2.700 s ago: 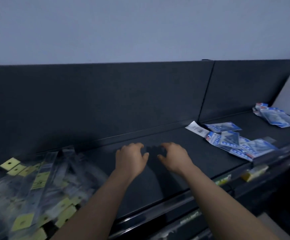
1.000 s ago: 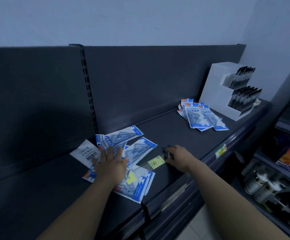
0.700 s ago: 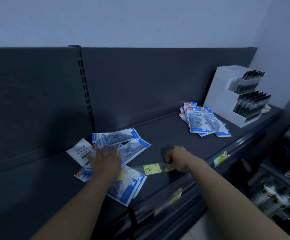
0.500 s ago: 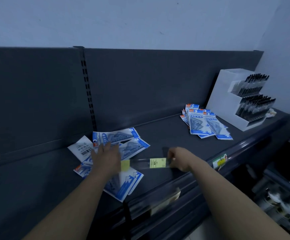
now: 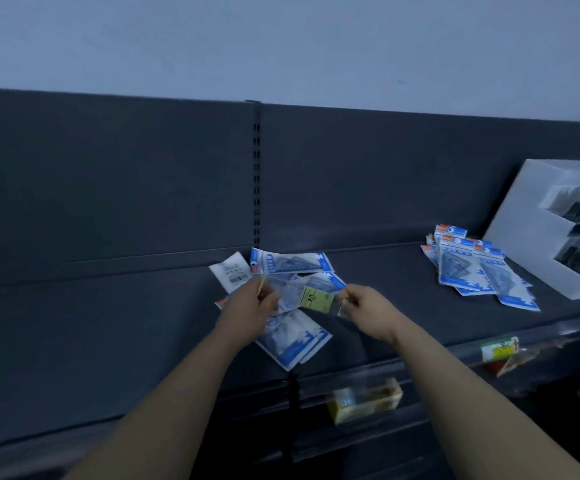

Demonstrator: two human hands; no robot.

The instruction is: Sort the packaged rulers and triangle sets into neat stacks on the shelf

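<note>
head view: two bare hands reach over a dark grey shelf (image 5: 108, 327). between them is one packaged ruler (image 5: 316, 298), a clear sleeve with one yellow label, held across and just above a loose pile of triangle sets (image 5: 292, 337). the left hand (image 5: 250, 306) has its fingers curled round the left end of the ruler. the right hand (image 5: 368, 308) pinches the right end between thumb and fingers. in the loose pile i count at least five packets, blue and white, lying at different angles near the back panel; one of them shows its white back with a barcode. a second pile of triangle sets (image 5: 468, 268) lies well apart to the right, about five packets, partly overlapping. just beside it stands one white display box (image 5: 524, 237) with dark, blurred rows of items. on the shelf edge is one price label (image 5: 498, 348).
</note>
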